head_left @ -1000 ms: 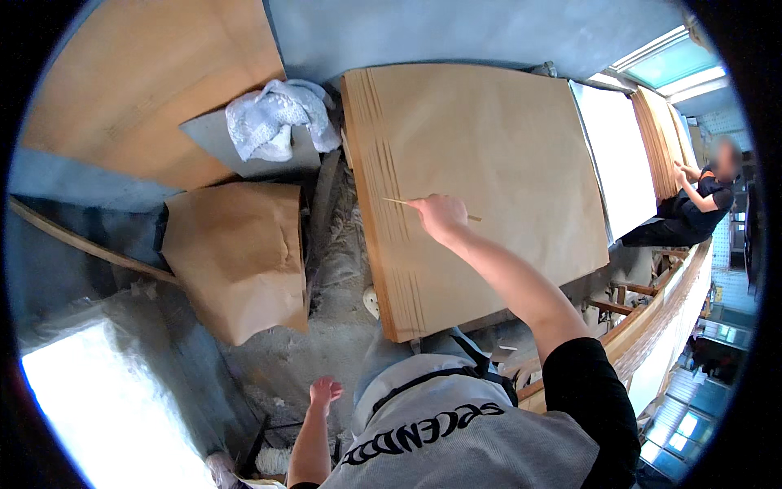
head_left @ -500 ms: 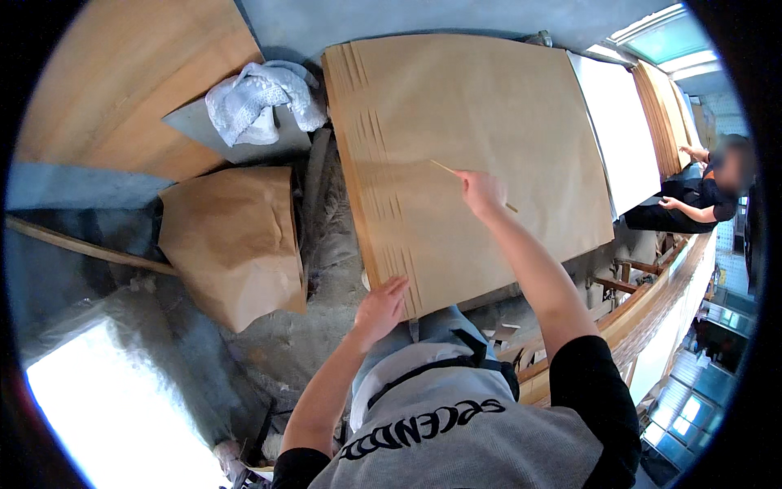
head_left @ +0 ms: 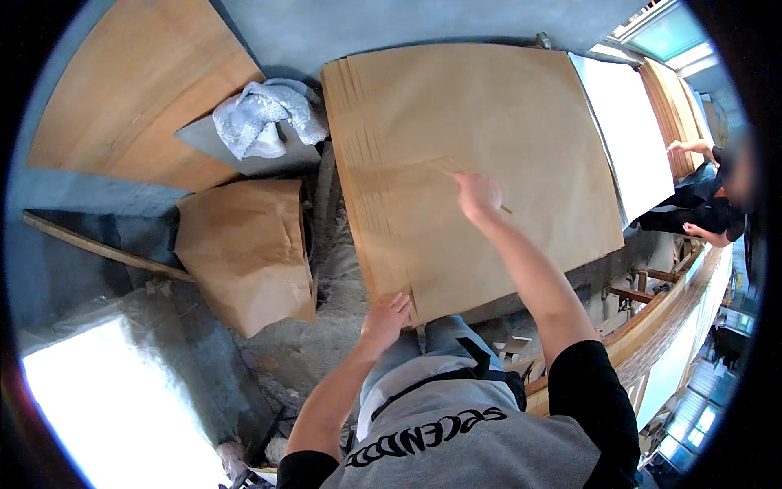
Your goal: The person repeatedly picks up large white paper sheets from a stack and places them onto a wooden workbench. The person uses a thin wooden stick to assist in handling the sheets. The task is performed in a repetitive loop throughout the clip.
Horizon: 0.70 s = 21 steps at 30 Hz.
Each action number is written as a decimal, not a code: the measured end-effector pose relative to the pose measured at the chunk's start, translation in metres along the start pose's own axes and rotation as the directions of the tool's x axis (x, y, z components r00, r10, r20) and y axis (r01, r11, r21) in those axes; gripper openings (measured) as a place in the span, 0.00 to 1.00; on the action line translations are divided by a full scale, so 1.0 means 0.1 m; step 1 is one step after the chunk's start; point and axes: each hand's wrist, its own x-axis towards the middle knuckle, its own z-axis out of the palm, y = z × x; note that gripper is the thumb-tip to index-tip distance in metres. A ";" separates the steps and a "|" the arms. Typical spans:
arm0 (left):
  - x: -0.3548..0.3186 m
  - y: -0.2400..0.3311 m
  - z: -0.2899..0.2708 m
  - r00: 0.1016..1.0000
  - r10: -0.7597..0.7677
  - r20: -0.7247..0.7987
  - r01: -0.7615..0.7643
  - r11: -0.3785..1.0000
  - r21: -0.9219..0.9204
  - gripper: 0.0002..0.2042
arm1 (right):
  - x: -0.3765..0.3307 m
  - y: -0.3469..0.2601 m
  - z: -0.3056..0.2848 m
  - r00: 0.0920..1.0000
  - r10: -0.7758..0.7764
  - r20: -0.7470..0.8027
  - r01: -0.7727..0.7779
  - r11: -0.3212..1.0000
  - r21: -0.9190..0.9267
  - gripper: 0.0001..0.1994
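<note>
A large stack of brown paper sheets lies before me, its left edges fanned out in narrow steps. My right hand is closed round a thin wooden stick above the middle of the top sheet. The stick's front part is smeared by motion and points toward the fanned edges. At the stack's near left corner, my left hand lies on the sheet edges with its fingers stretched out and holds nothing.
White sheets adjoin the stack on the right, where a co-worker stands. Left are a folded brown sheet, a crumpled white cloth, a wooden board and a wooden strip. A long wooden beam runs at lower right.
The view has shifted slightly. My right hand has moved a little left over the sheet, and the stick's tip is now blurred. My left hand stays at the near corner.
</note>
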 end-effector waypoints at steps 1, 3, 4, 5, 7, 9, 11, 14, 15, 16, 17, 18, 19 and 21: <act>-0.02 0.02 0.05 0.999 -0.030 -0.009 0.030 0.999 -0.043 0.20 | -0.11 -0.18 -0.17 0.997 -0.031 0.072 0.031 1.000 0.001 0.15; 0.01 0.12 -0.13 0.999 -0.045 0.011 0.045 0.999 0.024 0.20 | -0.18 -0.11 -0.15 0.991 -0.016 0.130 0.009 0.998 0.055 0.15; -0.01 0.16 -0.22 0.998 -0.049 0.026 0.048 0.997 0.062 0.20 | -0.13 0.13 -0.04 0.993 0.025 0.114 -0.037 0.993 0.110 0.15; 0.00 0.14 -0.14 0.999 -0.050 0.003 0.050 0.998 0.045 0.19 | -0.08 0.23 -0.03 0.994 0.063 0.093 -0.078 0.983 0.164 0.15; 0.01 0.10 0.05 0.998 -0.054 -0.039 0.054 0.999 0.005 0.19 | -0.07 0.27 -0.03 0.999 0.011 0.047 -0.016 0.992 0.122 0.16; 0.00 0.06 0.14 0.989 -0.079 -0.127 0.066 0.993 -0.098 0.17 | -0.22 0.22 -0.08 0.994 -0.091 0.053 0.088 0.994 0.060 0.17; 0.06 0.11 -0.01 0.971 -0.229 -0.073 0.194 0.924 -0.329 0.16 | -0.50 0.06 -0.09 0.965 -0.234 0.116 0.237 0.971 -0.011 0.17; 0.12 0.18 -0.44 0.850 -0.515 0.109 0.442 0.586 -0.679 0.14 | -0.69 0.15 -0.01 0.978 -0.164 0.131 0.144 0.978 0.151 0.14; 0.14 0.09 -0.30 0.804 -0.593 0.045 0.418 0.508 -0.753 0.13 | -0.72 0.14 -0.03 0.978 -0.158 0.138 0.138 0.980 0.143 0.14; 0.17 -0.01 -0.18 0.742 -0.671 -0.012 0.377 0.431 -0.820 0.12 | -0.74 0.11 -0.13 0.978 -0.155 0.143 0.136 0.982 0.134 0.15; 0.23 -0.09 -0.10 0.715 -0.697 -0.062 0.249 0.336 -0.909 0.12 | -0.77 0.09 -0.18 0.978 -0.148 0.150 0.130 0.984 0.123 0.15; 0.30 -0.18 -0.03 0.678 -0.727 -0.105 0.106 0.238 -0.965 0.11 | -0.83 0.05 -0.19 0.968 -0.199 0.154 0.184 0.977 0.103 0.15; 0.38 -0.24 0.00 0.639 -0.757 -0.138 -0.046 0.141 -0.989 0.11 | -0.90 0.01 -0.18 0.957 -0.242 0.160 0.232 0.969 0.082 0.15; 0.49 -0.25 -0.19 0.623 -0.782 -0.014 -0.037 -0.012 -0.999 0.12 | -0.95 0.04 -0.16 0.954 -0.221 0.205 0.206 0.974 0.094 0.15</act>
